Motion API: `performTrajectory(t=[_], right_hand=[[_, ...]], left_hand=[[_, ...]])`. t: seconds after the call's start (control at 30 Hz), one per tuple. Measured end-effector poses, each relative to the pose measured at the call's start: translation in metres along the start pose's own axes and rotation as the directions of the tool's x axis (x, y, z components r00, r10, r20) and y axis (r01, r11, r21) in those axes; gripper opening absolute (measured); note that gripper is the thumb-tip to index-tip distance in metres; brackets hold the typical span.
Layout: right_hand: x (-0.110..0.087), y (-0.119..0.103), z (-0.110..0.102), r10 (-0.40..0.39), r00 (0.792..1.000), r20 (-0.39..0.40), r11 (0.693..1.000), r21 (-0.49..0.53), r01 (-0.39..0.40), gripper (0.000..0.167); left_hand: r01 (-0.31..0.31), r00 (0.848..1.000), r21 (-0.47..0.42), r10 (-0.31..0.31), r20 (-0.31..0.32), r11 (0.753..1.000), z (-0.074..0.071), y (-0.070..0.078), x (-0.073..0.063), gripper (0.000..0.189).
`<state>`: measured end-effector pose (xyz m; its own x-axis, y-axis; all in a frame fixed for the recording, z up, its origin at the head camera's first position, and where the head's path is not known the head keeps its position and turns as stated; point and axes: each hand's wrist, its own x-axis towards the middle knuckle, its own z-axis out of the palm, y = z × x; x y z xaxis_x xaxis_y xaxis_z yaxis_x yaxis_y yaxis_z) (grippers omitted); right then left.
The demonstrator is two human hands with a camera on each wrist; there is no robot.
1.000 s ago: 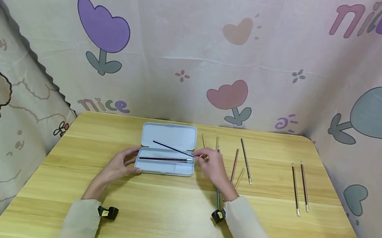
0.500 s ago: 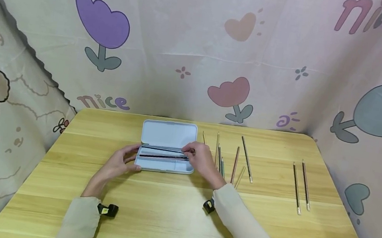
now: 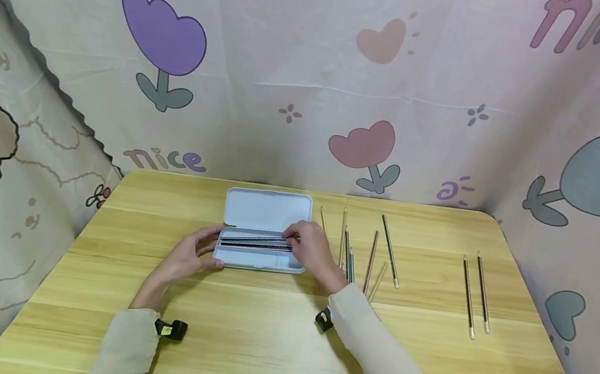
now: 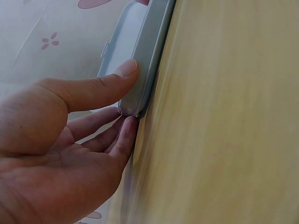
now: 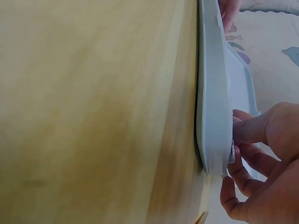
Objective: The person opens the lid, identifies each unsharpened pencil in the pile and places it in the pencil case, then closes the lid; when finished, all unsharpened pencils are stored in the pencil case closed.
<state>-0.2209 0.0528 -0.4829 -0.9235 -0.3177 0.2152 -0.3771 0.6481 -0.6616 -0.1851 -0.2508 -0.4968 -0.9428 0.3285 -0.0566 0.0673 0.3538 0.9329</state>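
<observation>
A light blue pencil case (image 3: 261, 268) lies on the table with its lid (image 3: 267, 210) raised at the back. My left hand (image 3: 184, 263) grips its left end, thumb (image 4: 105, 88) on the front wall and fingers around the corner. Over the right part of the case, my right hand (image 3: 313, 249) pinches a dark pencil (image 3: 250, 240) by its right end. That pencil slants slightly inside the back compartment, close to other dark pencils. My right fingers hide its end. In the right wrist view, thumb and fingers (image 5: 250, 130) meet just above the case's rim.
Right of the case lie several loose pencils, among them a reddish one (image 3: 371, 263) and a black one (image 3: 390, 252). Two dark pencils with white erasers (image 3: 469, 298) lie farther right. A patterned cloth (image 3: 270, 69) hangs behind the wooden table (image 3: 256, 345).
My right hand has moved left and lowered the pencil from above the case into its back compartment. My left hand stays on the case's left end.
</observation>
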Motion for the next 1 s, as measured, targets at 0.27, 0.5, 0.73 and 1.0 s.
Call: performTrajectory(t=[0.27,0.5,0.73,1.0], right_hand=[[-0.005,0.006,-0.006,0.046,0.999,-0.017,0.991,0.126,-0.043,0.014],[-0.022,0.009,-0.029,0.014,0.996,-0.088,0.981,0.196,0.004,0.017],[-0.045,0.015,-0.055,-0.004,0.978,-0.208,0.989,0.143,0.035,0.016],[-0.078,0.029,-0.085,0.066,0.951,-0.302,0.989,0.149,-0.021,0.019]], left_hand=[[0.001,1.000,-0.005,-0.001,-0.001,1.000,0.000,0.001,0.000,0.082],[0.000,1.000,-0.002,0.000,-0.005,1.000,0.000,0.001,0.000,0.082],[-0.013,1.000,-0.007,0.013,-0.006,1.000,0.000,0.000,0.000,0.082],[-0.006,1.000,-0.016,0.006,-0.001,1.000,0.000,0.002,-0.001,0.084]])
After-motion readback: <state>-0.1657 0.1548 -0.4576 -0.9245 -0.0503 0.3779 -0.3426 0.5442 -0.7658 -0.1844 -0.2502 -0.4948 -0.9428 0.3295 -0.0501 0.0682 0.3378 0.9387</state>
